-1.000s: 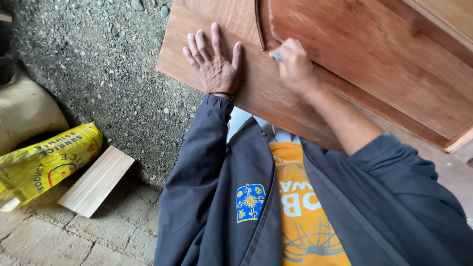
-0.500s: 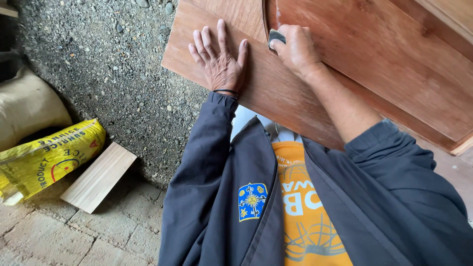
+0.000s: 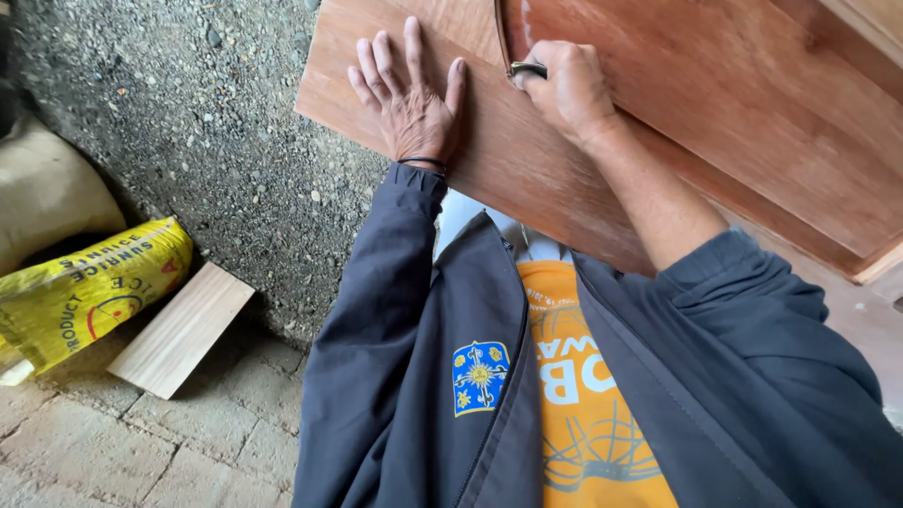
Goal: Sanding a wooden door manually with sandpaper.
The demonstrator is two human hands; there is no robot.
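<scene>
A reddish-brown wooden door panel fills the upper right. My left hand lies flat on its plain border, fingers spread, holding nothing. My right hand is closed around a small dark pad or piece of sandpaper, pressed against the curved groove of the panel's moulding. Most of the pad is hidden under my fingers. Dark jacket sleeves cover both arms, the right one pushed up to the elbow.
A rough concrete wall stands at the left. Below it lie a yellow printed sack, a pale sack and a short light wooden board on a brick-paved floor.
My right hand has slid along the curved groove with the pad. My left hand stays flat on the panel. The view has shifted slightly.
</scene>
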